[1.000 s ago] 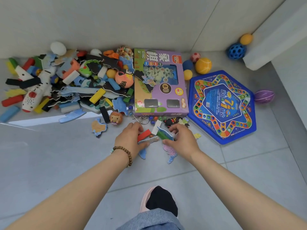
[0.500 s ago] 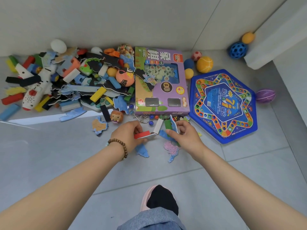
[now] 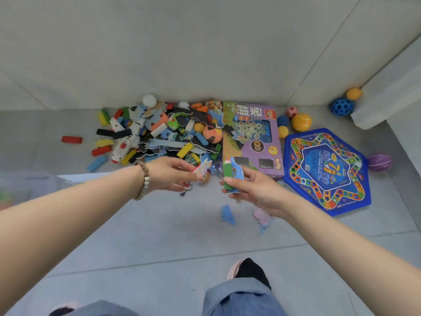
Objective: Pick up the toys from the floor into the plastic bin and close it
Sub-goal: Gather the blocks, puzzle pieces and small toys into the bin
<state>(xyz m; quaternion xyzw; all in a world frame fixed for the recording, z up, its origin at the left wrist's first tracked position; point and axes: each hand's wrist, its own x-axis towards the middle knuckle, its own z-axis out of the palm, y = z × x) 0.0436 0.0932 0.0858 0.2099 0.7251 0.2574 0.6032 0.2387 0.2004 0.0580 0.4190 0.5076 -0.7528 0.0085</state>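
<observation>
Gathering step, early by my judgement; left hand (image 3: 168,174) pinches a flat red-white-blue printed cutout (image 3: 201,169); right hand (image 3: 255,190) grips a green foam block (image 3: 227,176) plus a blue flat foam cutout (image 3: 238,173); both are raised above the grey tiled floor (image 3: 159,236); next move calls for carrying both handfuls to the plastic bin and letting go; bin not clearly seen, a blurred translucent shape (image 3: 29,185) at the left edge may be it, cannot tell; toys mostly on the floor: mixed heap of coloured foam blocks and cutouts (image 3: 159,137) far left by the wall; purple cardboard game box (image 3: 252,140) just right of it; blue hexagonal game board (image 3: 325,169) right; loose blue foam piece (image 3: 227,214) and pink foam piece (image 3: 262,216) near, below the right hand
</observation>
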